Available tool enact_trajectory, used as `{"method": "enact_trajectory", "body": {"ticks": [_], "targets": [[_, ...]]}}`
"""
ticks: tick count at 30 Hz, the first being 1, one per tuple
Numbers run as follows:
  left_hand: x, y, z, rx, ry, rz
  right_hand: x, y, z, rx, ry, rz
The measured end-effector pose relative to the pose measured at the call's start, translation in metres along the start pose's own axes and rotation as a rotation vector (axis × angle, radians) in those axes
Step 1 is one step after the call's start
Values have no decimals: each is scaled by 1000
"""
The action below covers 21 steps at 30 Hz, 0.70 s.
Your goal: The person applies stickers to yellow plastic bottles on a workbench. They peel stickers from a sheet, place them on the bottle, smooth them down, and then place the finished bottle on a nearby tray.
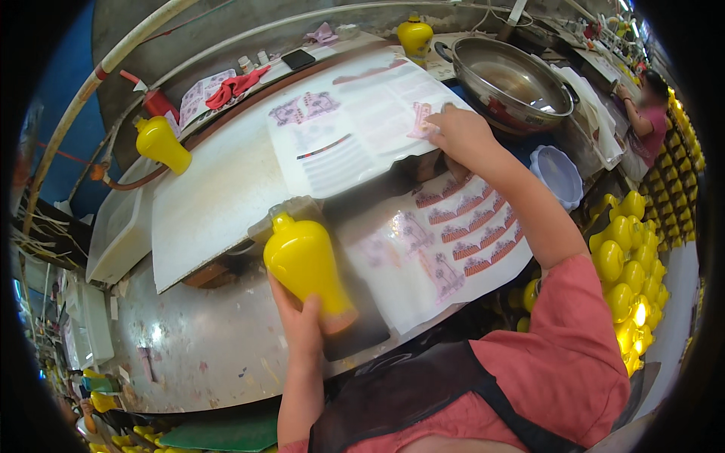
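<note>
My left hand (300, 321) is wrapped around the lower part of a glossy yellow vase (300, 253). The vase tilts, with its narrow neck by a brownish block behind it and its unglazed-looking foot toward me. My right hand (462, 134) reaches to the far right of a white board, fingertips pinched at the edge of a small pink patterned decal (421, 121). That decal lies over a pale printed sheet (359, 124). Below my right forearm, another decal sheet (411, 309) carries rows of curved brown-purple border strips and purple motifs.
Other yellow vases (162, 143) (415, 39) stand at the back. A steel pan (513, 79) with liquid and a blue basin (557, 177) are on the right. A red cloth (236, 87) and a dark phone (298, 59) lie behind the board. Many yellow vases (627, 264) and a seated person (646, 121) are farther right.
</note>
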<state>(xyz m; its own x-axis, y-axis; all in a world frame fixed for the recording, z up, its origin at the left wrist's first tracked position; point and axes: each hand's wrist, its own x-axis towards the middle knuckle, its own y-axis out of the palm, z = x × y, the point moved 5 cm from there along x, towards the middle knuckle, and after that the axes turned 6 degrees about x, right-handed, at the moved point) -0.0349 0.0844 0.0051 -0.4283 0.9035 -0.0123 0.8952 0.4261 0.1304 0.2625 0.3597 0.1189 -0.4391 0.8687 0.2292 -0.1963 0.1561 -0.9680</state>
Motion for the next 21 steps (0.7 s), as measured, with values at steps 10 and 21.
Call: {"method": "enact_trajectory", "body": {"ticks": [10, 21], "targets": [[-7, 7, -19, 110, 84, -140, 18, 17, -23, 215, -217, -91], [12, 97, -98, 351, 316, 394, -62, -19, 96, 1474, -19, 824]]}}
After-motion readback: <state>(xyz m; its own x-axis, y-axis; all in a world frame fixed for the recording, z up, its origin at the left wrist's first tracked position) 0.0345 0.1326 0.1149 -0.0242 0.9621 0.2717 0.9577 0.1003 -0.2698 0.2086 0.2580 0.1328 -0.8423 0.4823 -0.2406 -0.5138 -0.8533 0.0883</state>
